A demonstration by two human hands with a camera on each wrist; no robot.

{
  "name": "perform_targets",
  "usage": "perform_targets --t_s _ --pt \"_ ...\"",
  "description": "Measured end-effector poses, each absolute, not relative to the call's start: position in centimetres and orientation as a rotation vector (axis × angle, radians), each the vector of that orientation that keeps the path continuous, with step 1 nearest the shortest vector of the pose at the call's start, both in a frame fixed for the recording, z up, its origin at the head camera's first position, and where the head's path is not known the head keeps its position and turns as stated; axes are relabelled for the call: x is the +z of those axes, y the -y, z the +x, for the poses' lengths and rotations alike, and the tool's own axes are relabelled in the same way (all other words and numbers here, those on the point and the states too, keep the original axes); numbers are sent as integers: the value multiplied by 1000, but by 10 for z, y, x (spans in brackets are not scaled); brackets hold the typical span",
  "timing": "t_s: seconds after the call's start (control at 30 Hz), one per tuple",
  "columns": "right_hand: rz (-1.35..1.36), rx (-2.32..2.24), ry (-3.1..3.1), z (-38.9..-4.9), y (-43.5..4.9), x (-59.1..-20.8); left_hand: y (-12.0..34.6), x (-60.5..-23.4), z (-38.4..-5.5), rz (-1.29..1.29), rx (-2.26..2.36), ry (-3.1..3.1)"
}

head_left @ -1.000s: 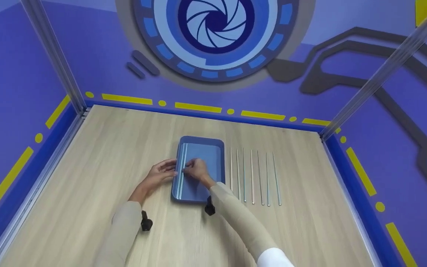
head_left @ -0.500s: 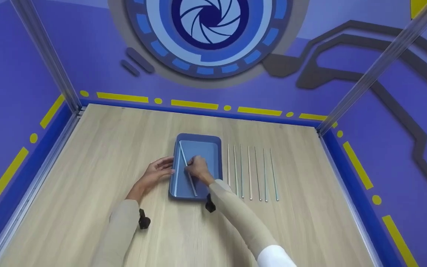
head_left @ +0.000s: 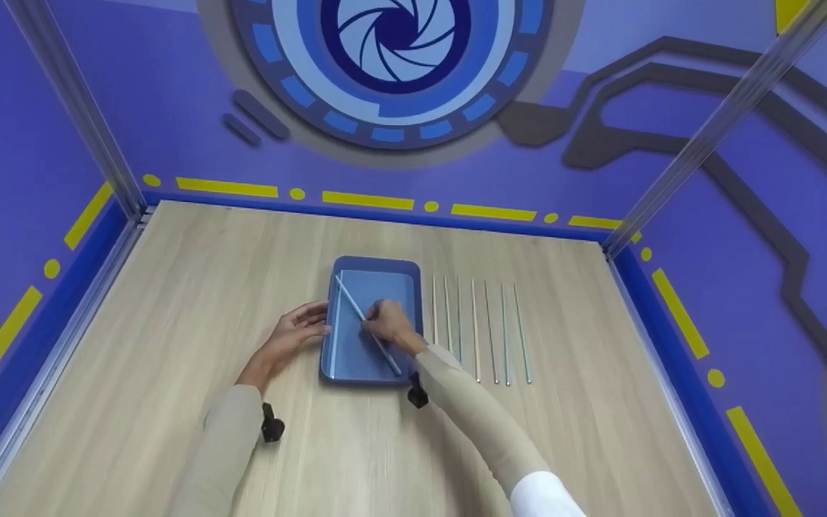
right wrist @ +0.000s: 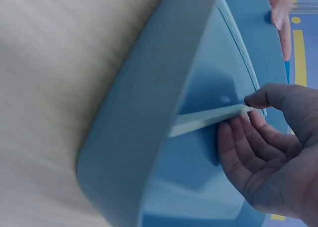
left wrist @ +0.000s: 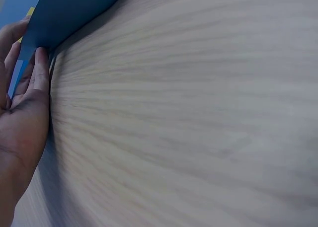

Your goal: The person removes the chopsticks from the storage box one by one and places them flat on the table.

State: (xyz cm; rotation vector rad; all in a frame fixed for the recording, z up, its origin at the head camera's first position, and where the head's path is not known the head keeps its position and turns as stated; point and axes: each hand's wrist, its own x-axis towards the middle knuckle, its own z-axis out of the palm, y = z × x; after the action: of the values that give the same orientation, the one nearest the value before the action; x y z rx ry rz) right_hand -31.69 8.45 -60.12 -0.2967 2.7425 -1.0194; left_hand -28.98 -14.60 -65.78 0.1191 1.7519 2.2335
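Observation:
My right hand (head_left: 388,321) is over the blue tray (head_left: 416,287), thumb and fingertips pinching a pale chopstick (head_left: 388,355). The chopstick slants across the tray, its far end by the left wall and its near end toward the front right corner. In the right wrist view the pinched chopstick (right wrist: 203,121) runs behind the tray wall (right wrist: 134,103). A second pale chopstick (head_left: 335,337) lies along the tray's left wall. My left hand (head_left: 290,336) rests at the outside of that wall, fingers extended; the left wrist view shows the fingertips right at the tray's side (left wrist: 64,21).
To the right of the tray, several thin chopsticks (head_left: 492,330) lie side by side in a row on the wooden table (head_left: 586,402). Blue panels with yellow dashes stand around the table, and metal posts (head_left: 72,108) rise at its back corners.
The chopstick in my right hand has turned from lying along the left wall to a slant, its near end swinging right. My left hand stays at the tray's side. The head view shifts slightly.

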Motion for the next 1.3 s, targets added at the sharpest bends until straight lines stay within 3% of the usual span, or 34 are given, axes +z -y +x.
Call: perform_targets --t_s 0.4,1.3 --pt "-339 -1006 -2718 -324 -106 -594 149 -655 -292 142 2223 -1756" --pt "-169 -1535 -2414 -316 -161 -572 147 -658 -289 151 2223 -1773"
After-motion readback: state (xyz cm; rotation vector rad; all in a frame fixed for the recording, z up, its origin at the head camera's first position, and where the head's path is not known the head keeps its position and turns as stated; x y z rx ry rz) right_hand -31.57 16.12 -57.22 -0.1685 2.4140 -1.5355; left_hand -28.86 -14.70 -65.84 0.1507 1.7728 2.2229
